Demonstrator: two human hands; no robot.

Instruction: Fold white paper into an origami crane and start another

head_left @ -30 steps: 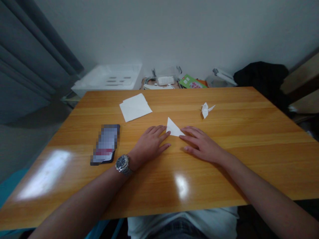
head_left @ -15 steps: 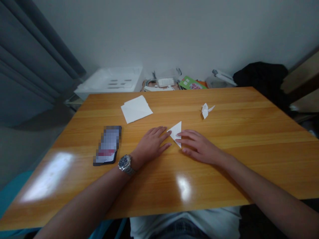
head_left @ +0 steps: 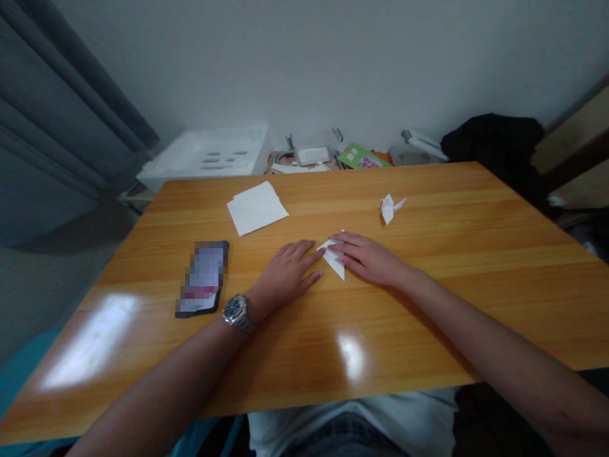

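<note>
A small white sheet of paper folded into a triangle lies flat on the wooden table. My left hand rests palm down at its left corner, fingers stretched out, the index fingertip touching the paper. From the right, my right hand lies over the triangle's upper part with its fingers extended across it. Those fingers hide part of the paper's top and right edge. A silver watch is on my left wrist.
Square white paper sheets lie at the back left. A phone with a blurred screen is left of my left hand. Toward the back right sits a folded paper crane. Beyond the table's far edge are a white tray and a green booklet.
My right hand has slid forward and slightly left, from the triangle's right edge onto its upper part. The left hand stays at the left corner. The whole view has shifted slightly.
</note>
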